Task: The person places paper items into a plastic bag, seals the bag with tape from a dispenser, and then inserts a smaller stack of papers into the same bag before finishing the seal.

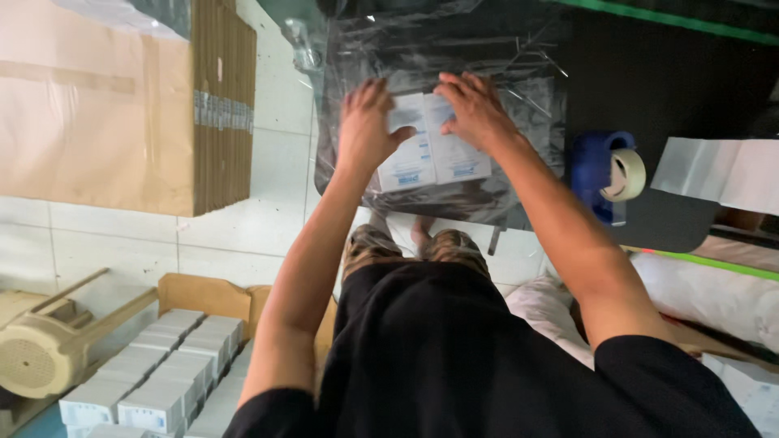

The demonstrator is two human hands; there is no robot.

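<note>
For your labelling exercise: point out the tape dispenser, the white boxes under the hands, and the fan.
tape dispenser [602, 172], head view, blue body.
white boxes [434, 158], head view, top face.
fan [32, 357], head view, beige housing.

White floor tiles reflect daylight beneath a black table; flattened cardboard stands stacked at the left.

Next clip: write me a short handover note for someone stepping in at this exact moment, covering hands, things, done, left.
Left hand: open, flat on the left white box.
Right hand: open, flat on the right white box.
Both boxes lie side by side on a clear plastic sheet on the dark table.
Tape dispenser sits right of them; more white boxes wait in a carton lower left.
Done: pair aligned. Left: the sheet is not yet folded over them.
</note>
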